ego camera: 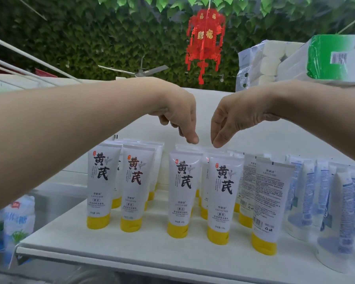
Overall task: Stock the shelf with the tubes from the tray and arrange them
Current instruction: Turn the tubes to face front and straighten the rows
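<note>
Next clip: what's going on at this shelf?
A person is arranging yellow-capped tubes that stand cap-down in rows on a white shelf. The left hand and right hand reach over the middle rows, fingertips down at the tops of the rear tubes, gripping nothing that I can see. Two tubes at the right show their back labels.

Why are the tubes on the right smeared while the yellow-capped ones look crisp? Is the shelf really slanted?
Head view: yellow-capped tubes in the centre are sharp, print legible; blue-and-white tubes at the right edge and bags at lower left are blurred. Head view again: the wide-angle lens likely skews the shelf edge; light is soft and even, no glare.
</note>
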The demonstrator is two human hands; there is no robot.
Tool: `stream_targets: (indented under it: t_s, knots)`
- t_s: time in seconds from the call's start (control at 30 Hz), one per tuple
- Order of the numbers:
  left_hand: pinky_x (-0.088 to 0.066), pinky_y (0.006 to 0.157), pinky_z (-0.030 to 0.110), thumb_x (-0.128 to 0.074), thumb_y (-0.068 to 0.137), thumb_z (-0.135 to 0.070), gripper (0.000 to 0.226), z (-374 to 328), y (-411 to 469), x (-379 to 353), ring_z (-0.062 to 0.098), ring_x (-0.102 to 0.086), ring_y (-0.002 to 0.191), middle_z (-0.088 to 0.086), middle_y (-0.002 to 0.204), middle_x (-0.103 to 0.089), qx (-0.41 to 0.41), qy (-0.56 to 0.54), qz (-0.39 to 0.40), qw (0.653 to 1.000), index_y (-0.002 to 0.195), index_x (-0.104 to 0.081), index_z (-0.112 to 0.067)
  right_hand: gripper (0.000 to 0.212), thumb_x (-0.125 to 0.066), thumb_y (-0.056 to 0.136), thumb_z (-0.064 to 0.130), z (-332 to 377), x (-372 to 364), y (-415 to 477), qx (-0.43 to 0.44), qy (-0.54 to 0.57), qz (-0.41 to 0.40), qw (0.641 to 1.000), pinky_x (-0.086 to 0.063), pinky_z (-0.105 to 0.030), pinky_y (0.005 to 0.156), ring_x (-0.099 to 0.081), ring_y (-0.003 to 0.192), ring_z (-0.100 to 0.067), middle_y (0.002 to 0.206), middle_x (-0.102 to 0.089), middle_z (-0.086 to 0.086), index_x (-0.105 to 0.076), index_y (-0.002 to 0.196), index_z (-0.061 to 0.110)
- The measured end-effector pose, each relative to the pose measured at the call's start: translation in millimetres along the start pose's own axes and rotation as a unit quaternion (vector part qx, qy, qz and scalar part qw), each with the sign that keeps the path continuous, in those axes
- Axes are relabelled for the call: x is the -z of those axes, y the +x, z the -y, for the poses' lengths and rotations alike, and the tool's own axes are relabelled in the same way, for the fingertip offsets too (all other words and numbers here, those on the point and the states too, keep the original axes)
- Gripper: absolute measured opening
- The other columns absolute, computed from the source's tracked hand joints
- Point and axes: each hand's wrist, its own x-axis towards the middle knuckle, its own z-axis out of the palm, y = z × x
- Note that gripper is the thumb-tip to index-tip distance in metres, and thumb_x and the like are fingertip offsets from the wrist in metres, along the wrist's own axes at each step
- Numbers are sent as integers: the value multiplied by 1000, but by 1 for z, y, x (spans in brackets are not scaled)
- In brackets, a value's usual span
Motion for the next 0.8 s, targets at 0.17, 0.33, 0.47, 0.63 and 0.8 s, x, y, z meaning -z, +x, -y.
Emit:
stream_targets:
  t_s: [0.17, 0.33, 0.47, 0.63, 0.8]
  knots:
    - [-51, 94, 40, -86, 69, -35, 20, 21, 24, -3, 26, -63, 105, 4, 100, -74, 15, -19, -57, 998, 80, -77, -20, 11, -85, 73, 27, -20, -4, 24, 4, 19, -62, 998, -48, -29, 86, -63, 91, -6, 82, -72, 18, -79, 81, 30]
    - [-50, 99, 40, -85, 71, -33, 20, 26, 40, -17, 22, -63, 105, -3, 101, -72, 1, -19, -4, 1000, 85, -78, -20, 12, -84, 75, 29, -30, -12, 38, -10, 12, -42, 999, -46, -25, 75, -63, 96, -9, 89, -72, 16, -79, 86, 30]
    - [-49, 100, 40, -85, 72, -33, 18, 23, 44, -19, 21, -60, 106, -3, 102, -71, 1, -21, 11, 1000, 84, -78, -21, 18, -82, 78, 27, -28, -19, 43, -21, 7, -17, 1000, -43, -28, 82, -62, 101, -13, 92, -71, 12, -79, 95, 24]
    - [-47, 99, 37, -85, 71, -33, 15, 19, 46, -20, 19, -59, 108, 0, 104, -71, 7, -21, 52, 998, 75, -75, -23, 18, -81, 79, 26, -25, -22, 46, -26, 11, 2, 1000, -42, -29, 83, -60, 101, -14, 89, -70, 12, -79, 96, 21]
    - [-47, 101, 41, -83, 76, -25, 12, 18, 46, -25, 22, -61, 106, -3, 91, -71, -8, -1, 49, 999, 74, -73, -18, 14, -81, 78, 24, -23, -27, 47, -24, 3, 4, 1000, -43, -30, 83, -61, 97, -14, 86, -69, 11, -78, 91, 20]
